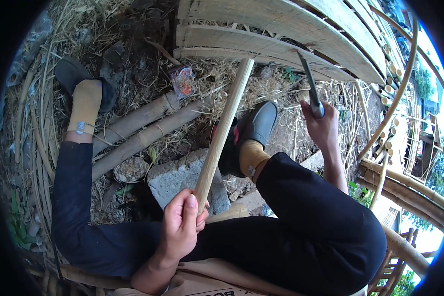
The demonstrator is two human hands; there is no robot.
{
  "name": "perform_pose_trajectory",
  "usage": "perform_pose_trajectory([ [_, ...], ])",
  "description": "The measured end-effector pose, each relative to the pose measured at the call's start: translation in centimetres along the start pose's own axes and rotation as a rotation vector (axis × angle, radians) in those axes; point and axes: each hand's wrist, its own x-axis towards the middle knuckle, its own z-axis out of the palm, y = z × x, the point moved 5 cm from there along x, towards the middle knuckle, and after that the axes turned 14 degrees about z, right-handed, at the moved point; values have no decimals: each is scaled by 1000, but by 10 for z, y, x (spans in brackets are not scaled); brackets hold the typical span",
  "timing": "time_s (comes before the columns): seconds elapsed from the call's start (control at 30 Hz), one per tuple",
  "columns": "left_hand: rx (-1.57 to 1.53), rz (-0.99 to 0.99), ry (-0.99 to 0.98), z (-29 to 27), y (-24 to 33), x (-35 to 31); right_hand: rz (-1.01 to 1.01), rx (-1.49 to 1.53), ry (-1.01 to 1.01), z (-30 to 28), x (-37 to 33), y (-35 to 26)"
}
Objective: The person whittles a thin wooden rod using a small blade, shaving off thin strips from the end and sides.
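My left hand [182, 220], low in the middle, is closed round the lower end of a pale wooden stick [225, 129]. The stick slants up and to the right, its far end raised above the straw. Farther right, beyond my bent knee, my right hand [323, 126] grips a knife [311, 81] with a long dark blade. The blade points up and slightly left, towards the wooden slats, and is apart from the stick. Most of the knife's handle is hidden in my fist.
Wooden slats [276, 42] stand at the far side. Bamboo poles [150, 130] and a grey concrete block [175, 177] lie between my feet, near a crumpled plastic packet [183, 80]. Straw covers much of the ground. Stacked bamboo [388, 103] and a curved bamboo strip [399, 108] are at the right.
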Motion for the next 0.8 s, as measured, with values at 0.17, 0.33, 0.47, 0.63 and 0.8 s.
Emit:
perform_pose_trajectory([
  [0.17,141,79,11,0,-4,2,-166,129,-166,14,-25,-31],
  [0.33,353,185,0,8,-8,3,-332,20,-273,32,-31,-50],
  [0.47,409,154,3,10,-16,-5,-331,-49,-231,36,-30,-49],
  [0.63,594,210,20,12,-2,-8,-352,-12,-177,36,-25,-52],
  [0.8,676,263,52,9,6,-7,-385,-38,-119,34,-20,-54],
])
